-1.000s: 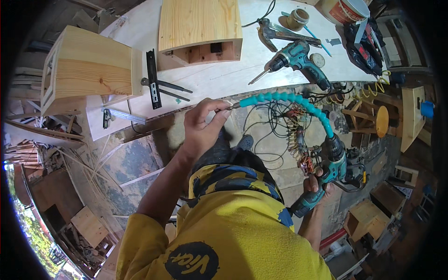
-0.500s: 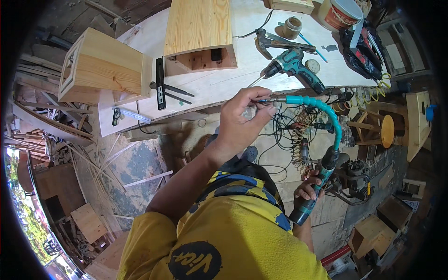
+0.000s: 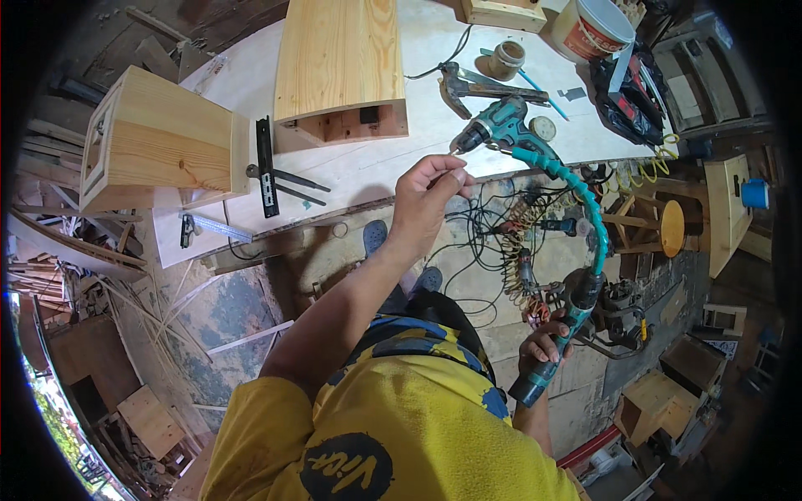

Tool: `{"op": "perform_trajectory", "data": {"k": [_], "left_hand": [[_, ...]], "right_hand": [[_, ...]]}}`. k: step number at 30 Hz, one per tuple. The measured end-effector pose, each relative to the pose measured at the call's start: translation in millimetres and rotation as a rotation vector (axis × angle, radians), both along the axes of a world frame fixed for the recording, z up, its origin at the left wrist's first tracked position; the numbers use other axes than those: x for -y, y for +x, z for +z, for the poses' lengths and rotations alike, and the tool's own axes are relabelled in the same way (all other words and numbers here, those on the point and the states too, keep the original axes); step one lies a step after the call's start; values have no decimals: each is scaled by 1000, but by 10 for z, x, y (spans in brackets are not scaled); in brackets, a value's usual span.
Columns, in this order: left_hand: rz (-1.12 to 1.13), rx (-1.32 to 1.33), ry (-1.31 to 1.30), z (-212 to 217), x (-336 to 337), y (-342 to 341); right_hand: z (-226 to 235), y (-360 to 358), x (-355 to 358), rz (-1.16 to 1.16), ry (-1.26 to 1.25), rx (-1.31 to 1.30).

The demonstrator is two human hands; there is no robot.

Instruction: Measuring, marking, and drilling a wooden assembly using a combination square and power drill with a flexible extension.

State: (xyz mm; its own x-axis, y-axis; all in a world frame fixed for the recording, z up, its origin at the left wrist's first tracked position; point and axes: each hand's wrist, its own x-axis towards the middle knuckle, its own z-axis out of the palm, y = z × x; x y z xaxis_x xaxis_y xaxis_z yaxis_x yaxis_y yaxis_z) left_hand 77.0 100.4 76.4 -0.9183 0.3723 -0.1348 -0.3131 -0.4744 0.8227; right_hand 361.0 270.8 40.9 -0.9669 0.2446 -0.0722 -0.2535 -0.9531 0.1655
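Observation:
My right hand (image 3: 541, 344) grips a teal and black cordless drill (image 3: 576, 314) in front of my body at the right. From its chuck a teal flexible shaft (image 3: 598, 219) curves up and leftward, its free end over the table edge. My left hand (image 3: 423, 199) is near that edge, thumb and fingertips pinched together; anything between them is too small to make out. The fingers are apart from the shaft's end. Just beyond them, a second cordless drill (image 3: 505, 123) lies on the white table (image 3: 351, 171).
Two wooden boxes (image 3: 338, 63) stand on the table, with a black drawer slide (image 3: 266, 167) and a hammer (image 3: 455, 88) nearby. A jar (image 3: 506, 60) and a white bucket (image 3: 591, 29) are farther right. Tangled cables (image 3: 493, 221) and a stool (image 3: 671, 228) are below the table edge.
My left hand has come away from the flexible shaft's tip, which it was holding at the bit. The right hand still holds the drill; the whole view has shifted slightly.

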Motion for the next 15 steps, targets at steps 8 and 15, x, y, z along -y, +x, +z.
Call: {"op": "perform_trajectory", "data": {"k": [8,15], "left_hand": [[-40,-368,-1128,-984,925,-478],[-20,-673,-1575,-1384,1423,-822]], "right_hand": [[3,-91,-24,-23,58,50],[44,-63,-11,-63,102,119]]}}
